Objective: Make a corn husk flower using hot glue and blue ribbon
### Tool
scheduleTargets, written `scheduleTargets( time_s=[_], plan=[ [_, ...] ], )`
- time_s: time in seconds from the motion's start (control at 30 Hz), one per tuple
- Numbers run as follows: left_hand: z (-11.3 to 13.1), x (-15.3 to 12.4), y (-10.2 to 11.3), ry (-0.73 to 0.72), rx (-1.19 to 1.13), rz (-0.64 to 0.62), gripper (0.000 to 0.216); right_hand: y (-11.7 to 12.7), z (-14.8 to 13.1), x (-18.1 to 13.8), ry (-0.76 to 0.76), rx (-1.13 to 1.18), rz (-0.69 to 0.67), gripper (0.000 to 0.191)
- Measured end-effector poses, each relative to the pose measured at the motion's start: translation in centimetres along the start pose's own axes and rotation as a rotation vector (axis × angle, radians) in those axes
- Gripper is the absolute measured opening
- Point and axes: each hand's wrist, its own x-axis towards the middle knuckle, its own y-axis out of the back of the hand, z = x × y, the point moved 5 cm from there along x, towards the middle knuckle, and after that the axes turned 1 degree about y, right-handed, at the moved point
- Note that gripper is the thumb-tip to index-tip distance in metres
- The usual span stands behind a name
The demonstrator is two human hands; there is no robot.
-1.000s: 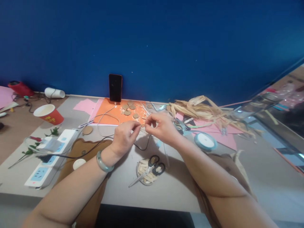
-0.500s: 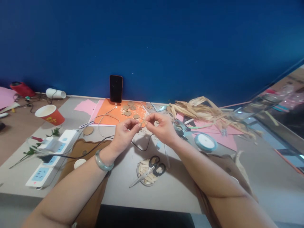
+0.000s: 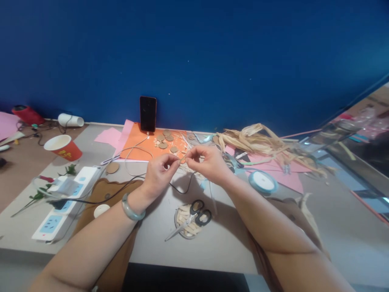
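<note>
My left hand (image 3: 158, 173) and my right hand (image 3: 210, 165) meet over the middle of the desk, thumb and forefinger of each pinched. Between their fingertips runs a thin, tan strip (image 3: 182, 158), gripped at both ends; most of it is hidden by the fingers. Below them, scissors (image 3: 189, 222) with black handles lie across a round dish (image 3: 184, 232) of pale, short strips. Just beyond the hands, several brown discs (image 3: 163, 145) and light scraps rest on orange paper (image 3: 136, 148).
A phone (image 3: 148, 114) leans on the blue wall. On the left are a power strip (image 3: 50, 223) with cables and a red paper cup (image 3: 71, 150). Dried husks (image 3: 252, 136), a ribbon spool (image 3: 263, 181) and pink paper (image 3: 291, 182) lie at the right.
Both hands keep their pinch at nearly the same spot. The fingertips have drawn slightly apart, and a little more of the tan strip shows between them.
</note>
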Motion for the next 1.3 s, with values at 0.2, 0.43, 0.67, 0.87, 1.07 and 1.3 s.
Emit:
scheduleTargets(
  time_s=[0.2, 0.43, 0.67, 0.87, 1.07, 1.3],
  plan=[
    [0.9, -0.1, 0.2, -0.107, 0.132, 0.02, 0.011, 0.0, -0.2, -0.1, 0.0, -0.05, 0.002, 0.005],
    [0.3, 0.0, 0.3, 0.0, 0.01, 0.039, 0.014, -0.5, 0.2, -0.1, -0.001, 0.04, 0.069, 0.006],
    [-0.5, 0.2, 0.0, 0.13, -0.25, 0.009, 0.02, -1.0, 0.8, -0.1, 0.017, 0.162, 0.098, 0.007],
    [-0.9, 0.6, -0.4, 0.219, -0.424, -0.042, 0.021, -1.4, 1.1, -0.1, 0.037, 0.281, 0.024, 0.011],
    [-0.6, 0.3, 0.0, 0.129, -0.282, 0.01, 0.019, -0.8, 0.3, -0.1, 0.065, 0.147, 0.052, 0.007],
    [1.0, -0.1, 0.7, -0.089, 0.027, 0.079, 0.012, -0.3, -0.5, -0.2, 0.078, 0.011, 0.071, 0.008]
  ],
)
